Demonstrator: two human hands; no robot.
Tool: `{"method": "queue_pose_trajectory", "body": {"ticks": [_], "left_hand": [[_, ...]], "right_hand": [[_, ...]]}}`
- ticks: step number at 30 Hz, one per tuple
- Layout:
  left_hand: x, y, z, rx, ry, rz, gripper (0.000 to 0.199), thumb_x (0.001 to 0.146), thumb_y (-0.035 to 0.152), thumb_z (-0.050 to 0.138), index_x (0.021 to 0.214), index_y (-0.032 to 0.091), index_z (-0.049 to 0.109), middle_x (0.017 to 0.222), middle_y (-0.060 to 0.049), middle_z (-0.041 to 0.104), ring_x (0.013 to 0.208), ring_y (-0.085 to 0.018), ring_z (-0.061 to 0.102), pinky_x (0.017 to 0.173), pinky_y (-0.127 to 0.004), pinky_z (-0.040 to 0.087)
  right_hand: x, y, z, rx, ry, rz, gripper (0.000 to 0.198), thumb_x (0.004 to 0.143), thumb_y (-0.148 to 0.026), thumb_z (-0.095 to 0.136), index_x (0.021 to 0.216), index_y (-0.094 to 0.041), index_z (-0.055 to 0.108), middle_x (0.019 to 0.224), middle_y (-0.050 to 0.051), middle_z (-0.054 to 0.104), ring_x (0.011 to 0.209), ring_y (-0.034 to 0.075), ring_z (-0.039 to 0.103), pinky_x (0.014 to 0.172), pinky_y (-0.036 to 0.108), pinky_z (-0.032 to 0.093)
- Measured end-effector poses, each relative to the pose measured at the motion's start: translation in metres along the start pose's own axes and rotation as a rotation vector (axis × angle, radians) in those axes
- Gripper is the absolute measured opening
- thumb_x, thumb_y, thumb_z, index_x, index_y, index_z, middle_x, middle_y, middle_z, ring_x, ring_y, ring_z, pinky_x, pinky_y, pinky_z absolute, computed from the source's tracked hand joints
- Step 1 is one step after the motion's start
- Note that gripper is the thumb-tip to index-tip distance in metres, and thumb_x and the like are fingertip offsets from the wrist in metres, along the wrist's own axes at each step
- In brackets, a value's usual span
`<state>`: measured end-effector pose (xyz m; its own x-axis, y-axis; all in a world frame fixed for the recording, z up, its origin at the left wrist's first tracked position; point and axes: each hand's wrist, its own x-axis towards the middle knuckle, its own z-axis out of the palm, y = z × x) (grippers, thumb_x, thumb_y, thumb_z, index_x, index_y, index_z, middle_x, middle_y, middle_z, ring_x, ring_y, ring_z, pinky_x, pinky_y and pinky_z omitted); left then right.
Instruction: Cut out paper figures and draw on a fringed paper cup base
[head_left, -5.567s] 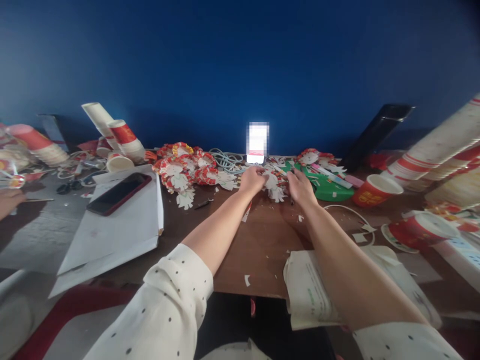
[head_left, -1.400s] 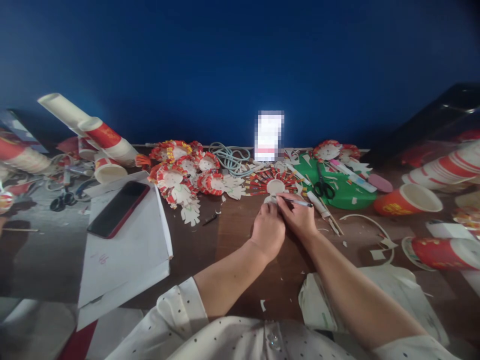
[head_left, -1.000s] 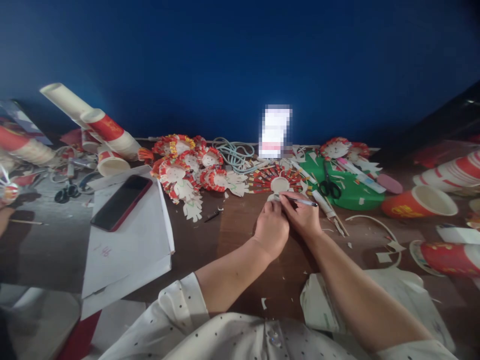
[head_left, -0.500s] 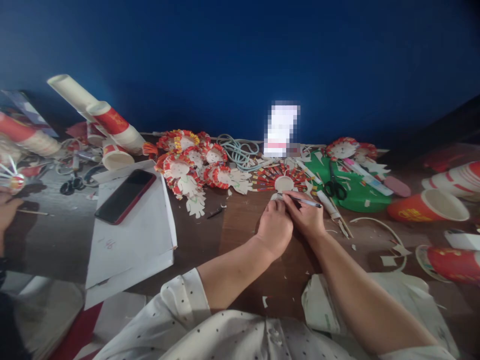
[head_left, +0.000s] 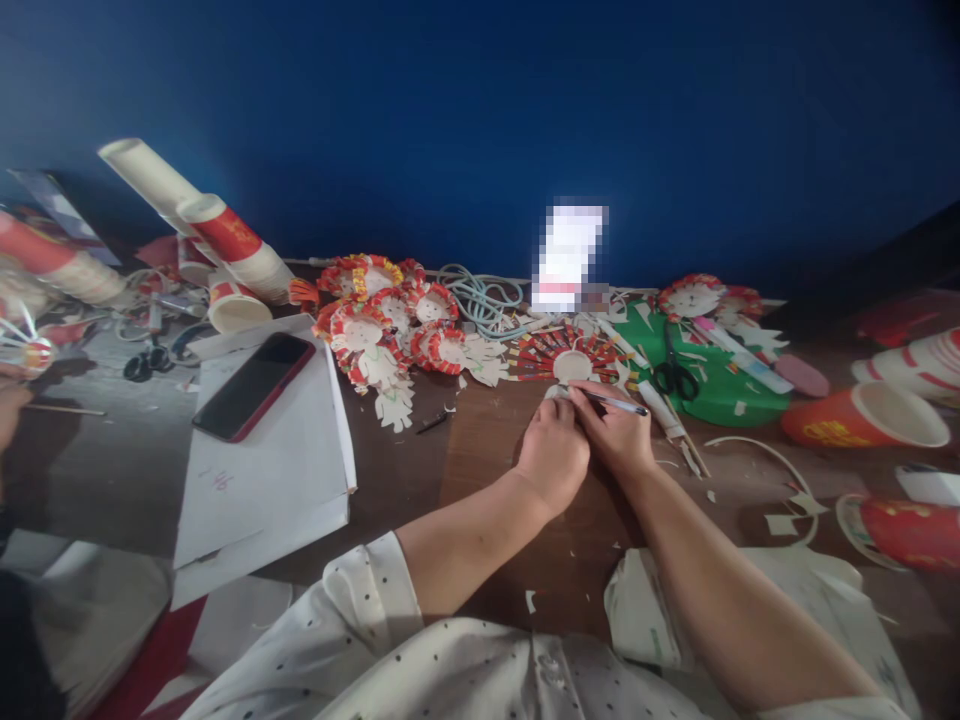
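Observation:
A pen (head_left: 619, 403) is gripped in my right hand (head_left: 624, 438), its tip end hidden by the fingers. My left hand (head_left: 553, 455) lies close against it, fingers curled and pressed on a small white paper piece (head_left: 556, 392), most of which is covered. Just beyond both hands, a paper cup cut into red strips (head_left: 572, 366) is spread flat around its white round base. Several curled red-and-white paper-cup lions (head_left: 360, 335) are piled to the left, some with white paper paws (head_left: 394, 405).
Left of my arms, a phone (head_left: 253, 385) rests on white sheets (head_left: 262, 510). Black scissors (head_left: 675, 375) lie on green paper (head_left: 731, 395). Paper cups (head_left: 825, 418) stand and lie at right; stacked cups (head_left: 225, 228) lean at back left. Another person's hand (head_left: 10, 405) shows at far left.
The view has shifted slightly, so things appear a little further right. Both hands keep nearly the same pose, with the pen still in the right one.

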<state>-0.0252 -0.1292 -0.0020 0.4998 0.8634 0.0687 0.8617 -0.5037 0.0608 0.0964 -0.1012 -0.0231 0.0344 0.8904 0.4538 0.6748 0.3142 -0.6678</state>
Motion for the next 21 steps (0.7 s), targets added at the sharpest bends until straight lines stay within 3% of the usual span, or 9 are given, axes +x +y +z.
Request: {"method": "queue_pose_trajectory", "body": {"ticks": [21], "left_hand": [[0.0003, -0.0005, -0.0030, 0.006, -0.014, 0.010, 0.049, 0.094, 0.016, 0.042, 0.140, 0.000, 0.050, 0.124, -0.022, 0.059, 0.106, -0.025, 0.055, 0.088, -0.034, 0.051]], "right_hand": [[-0.0007, 0.0017, 0.0002, 0.001, -0.015, -0.001, 0.029, 0.093, -0.042, 0.056, 0.098, -0.022, 0.075, 0.098, 0.008, 0.077, 0.092, 0.024, 0.072, 0.087, 0.039, 0.056]]}}
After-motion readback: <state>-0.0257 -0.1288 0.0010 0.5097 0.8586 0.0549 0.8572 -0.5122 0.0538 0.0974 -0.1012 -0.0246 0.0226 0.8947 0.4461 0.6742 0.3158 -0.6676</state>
